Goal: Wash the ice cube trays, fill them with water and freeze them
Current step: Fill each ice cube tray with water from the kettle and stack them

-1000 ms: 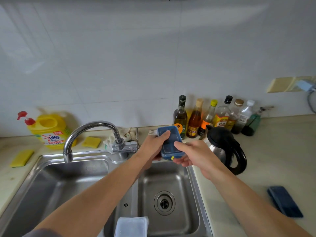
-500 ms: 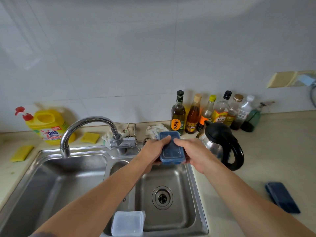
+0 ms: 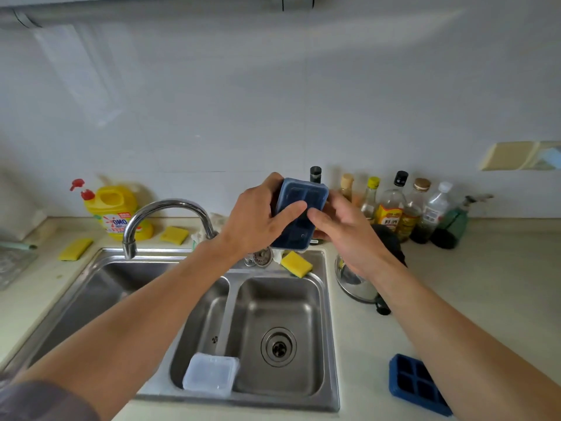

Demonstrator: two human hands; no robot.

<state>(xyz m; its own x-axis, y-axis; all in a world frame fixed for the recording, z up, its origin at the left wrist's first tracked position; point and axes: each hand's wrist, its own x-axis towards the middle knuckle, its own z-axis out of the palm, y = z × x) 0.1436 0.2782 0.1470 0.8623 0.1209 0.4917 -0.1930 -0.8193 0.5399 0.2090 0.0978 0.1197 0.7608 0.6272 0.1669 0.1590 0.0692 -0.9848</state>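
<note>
Over the sink point(image 3: 330, 302) my left hand point(image 3: 255, 221) grips the blue ice cube tray point(image 3: 305, 194), thumb across its top; my right hand point(image 3: 349, 235) pinches its right side. A second blue tray point(image 3: 416, 385) lies near right on the worktop point(image 3: 485, 284).

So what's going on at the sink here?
A person holds a lidded blue ice cube tray in both hands over a double sink. The left hand grips its left side, thumb across the top; the right hand pinches its right edge. No water runs from the faucet. A loose clear lid leans in the right basin, and a second blue ice cube tray, uncovered, lies on the counter to the right.
</note>
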